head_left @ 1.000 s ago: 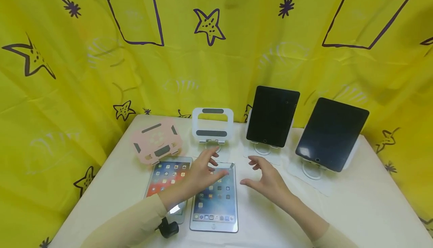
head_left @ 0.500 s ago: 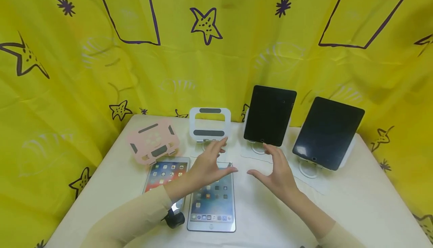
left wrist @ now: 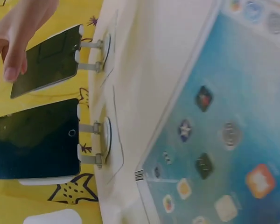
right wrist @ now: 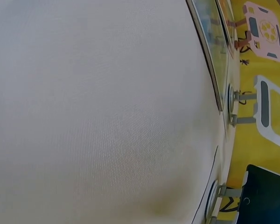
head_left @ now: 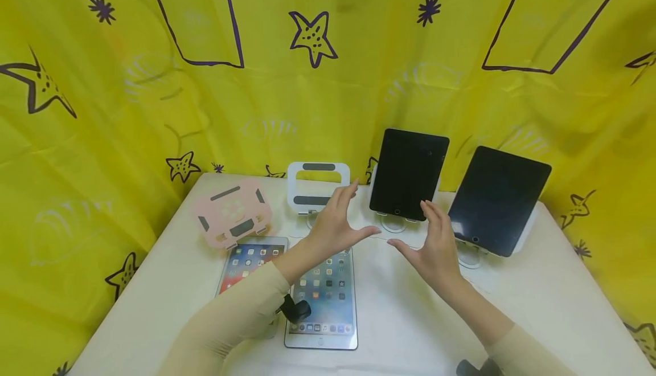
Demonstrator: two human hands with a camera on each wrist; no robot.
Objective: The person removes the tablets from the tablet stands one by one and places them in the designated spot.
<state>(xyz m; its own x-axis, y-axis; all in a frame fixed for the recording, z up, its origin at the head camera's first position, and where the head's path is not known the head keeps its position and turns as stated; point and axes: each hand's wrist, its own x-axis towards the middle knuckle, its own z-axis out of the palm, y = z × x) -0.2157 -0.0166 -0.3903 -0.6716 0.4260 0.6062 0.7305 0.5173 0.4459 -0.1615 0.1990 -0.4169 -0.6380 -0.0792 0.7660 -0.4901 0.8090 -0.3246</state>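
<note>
My left hand [head_left: 335,222] hovers above the far end of a lit tablet [head_left: 333,307], its fingers stretched and thumb spread, with nothing in it. To its right my right hand [head_left: 438,245] is held likewise, overlapping the lower edge of an upright dark-screened tablet [head_left: 410,174] in the head view. Both thumbs point inward with a gap between them. That upright tablet leans on a white stand. In the left wrist view the right hand [left wrist: 21,39] shows near a second dark tablet [left wrist: 49,60]. Neither hand visibly holds anything.
Behind the left hand stands a white tablet stand [head_left: 293,188] without a tablet, and a pink stand [head_left: 236,211] is at its left. Another lit tablet [head_left: 258,248] lies partly under the left arm. At right a dark tablet [head_left: 499,199] rests on a stand. A yellow curtain [head_left: 205,102] hangs behind.
Both hands have moved forward, towards the stands; the left also went right, and the right hand rose. Their fingers have straightened and spread. Tablets and stands have not moved on the table.
</note>
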